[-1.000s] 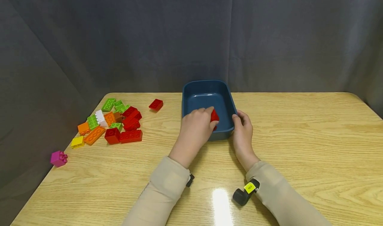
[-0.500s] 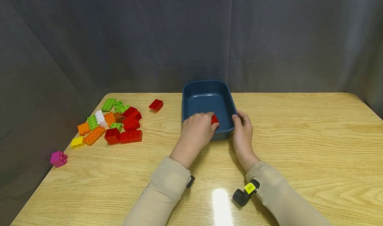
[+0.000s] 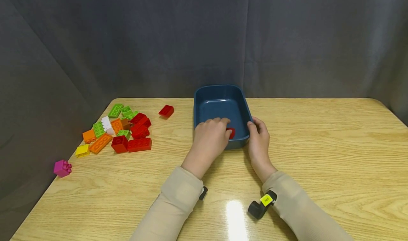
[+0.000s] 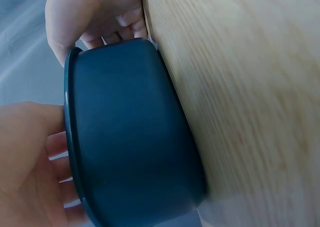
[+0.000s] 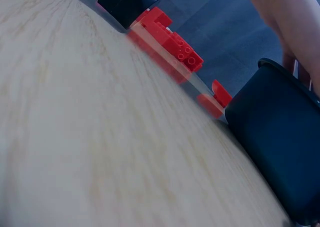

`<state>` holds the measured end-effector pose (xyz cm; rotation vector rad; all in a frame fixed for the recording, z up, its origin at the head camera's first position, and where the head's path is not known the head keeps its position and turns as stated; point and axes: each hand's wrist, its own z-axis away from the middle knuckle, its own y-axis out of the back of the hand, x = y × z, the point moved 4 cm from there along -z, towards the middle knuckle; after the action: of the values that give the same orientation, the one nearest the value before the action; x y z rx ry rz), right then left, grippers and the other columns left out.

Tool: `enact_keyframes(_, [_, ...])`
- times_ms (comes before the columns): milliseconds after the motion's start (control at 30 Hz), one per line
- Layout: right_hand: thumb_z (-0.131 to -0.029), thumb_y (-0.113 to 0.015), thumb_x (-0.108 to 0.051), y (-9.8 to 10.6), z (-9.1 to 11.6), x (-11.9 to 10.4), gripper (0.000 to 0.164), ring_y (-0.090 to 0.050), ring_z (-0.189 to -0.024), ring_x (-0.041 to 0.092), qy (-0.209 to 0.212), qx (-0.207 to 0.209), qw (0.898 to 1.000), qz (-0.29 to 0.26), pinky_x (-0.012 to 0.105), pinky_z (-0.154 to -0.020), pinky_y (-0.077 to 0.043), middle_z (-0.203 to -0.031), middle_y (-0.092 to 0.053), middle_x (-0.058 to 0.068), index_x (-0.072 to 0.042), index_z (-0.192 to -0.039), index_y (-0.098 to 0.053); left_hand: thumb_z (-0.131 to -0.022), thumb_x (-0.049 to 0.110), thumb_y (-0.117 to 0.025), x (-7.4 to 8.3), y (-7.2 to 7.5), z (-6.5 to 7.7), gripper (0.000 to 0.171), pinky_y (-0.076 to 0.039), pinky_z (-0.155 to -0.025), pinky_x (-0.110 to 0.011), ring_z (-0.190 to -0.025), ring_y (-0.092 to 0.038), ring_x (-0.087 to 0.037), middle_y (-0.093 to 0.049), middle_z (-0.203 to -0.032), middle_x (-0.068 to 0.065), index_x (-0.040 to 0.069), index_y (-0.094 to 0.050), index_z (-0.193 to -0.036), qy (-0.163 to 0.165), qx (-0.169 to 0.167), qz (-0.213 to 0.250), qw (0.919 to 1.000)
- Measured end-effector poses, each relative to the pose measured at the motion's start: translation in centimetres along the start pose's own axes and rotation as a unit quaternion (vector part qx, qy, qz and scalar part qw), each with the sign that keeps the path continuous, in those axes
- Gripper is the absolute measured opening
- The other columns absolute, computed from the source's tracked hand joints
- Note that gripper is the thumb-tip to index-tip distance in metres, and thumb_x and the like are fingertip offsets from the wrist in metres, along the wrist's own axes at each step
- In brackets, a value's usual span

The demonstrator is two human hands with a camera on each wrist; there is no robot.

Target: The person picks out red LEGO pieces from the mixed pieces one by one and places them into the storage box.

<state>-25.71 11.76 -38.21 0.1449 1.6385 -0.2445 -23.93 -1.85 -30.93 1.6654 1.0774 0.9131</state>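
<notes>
Dark blue and rectangular, a plastic bin (image 3: 207, 110) stands near the table's back edge. My left hand (image 3: 210, 134) reaches over its near left rim; thumb and index finger are apart. Beside the thumb a red toy brick (image 3: 232, 133) shows low inside the bin, partly hidden by the hand. In the left wrist view my left hand (image 4: 30, 162) has its fingers loosely spread past the rim. My right hand (image 3: 259, 145) holds the bin's near right corner, thumb at the rim and fingers along the outer wall.
On the left lie several toy bricks: red (image 3: 139, 145), orange (image 3: 100, 143), green (image 3: 115, 110), white (image 3: 107, 125) and yellow (image 3: 83, 151). A pink brick (image 3: 62, 168) sits at the table's left edge. One red brick (image 3: 166, 111) lies apart, left of the bin. A grey curtain (image 3: 287, 42) hangs behind.
My left hand has lowered slightly into the bin, and its thumb and index finger have parted from the red brick, which now sits lower in the bin. The right hand has stayed in place.
</notes>
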Motion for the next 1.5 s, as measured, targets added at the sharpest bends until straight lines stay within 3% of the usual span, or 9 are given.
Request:
enact_keyframes(600, [-0.105,-0.042,-0.024,0.0,0.0,0.1,0.043,-0.044,-0.126,0.021,-0.001,-0.001,1.0,0.008,0.034,-0.11,-0.035,-0.141,-0.047,0.013,-0.001,-0.142,-0.045,-0.096,0.026,-0.067,-1.0,1.8,-0.1,0.027,-0.056,-0.078,-0.036,-0.096,-0.069,-0.022,-0.071,-0.115,-0.004,0.015,-0.071,-0.12,0.008,0.041,0.028,0.9987])
enact_keyframes(1500, [-0.105,-0.041,-0.023,0.1,-0.1,0.2,0.042,-0.045,-0.126,0.018,-0.001,0.004,1.0,0.021,0.031,-0.109,-0.035,-0.141,-0.049,0.01,-0.003,-0.141,-0.047,-0.097,0.026,-0.065,-4.0,3.3,-0.3,0.031,-0.056,-0.075,-0.037,-0.099,-0.066,-0.024,-0.069,-0.118,-0.005,0.015,-0.068,-0.126,0.062,0.029,0.059,0.9959])
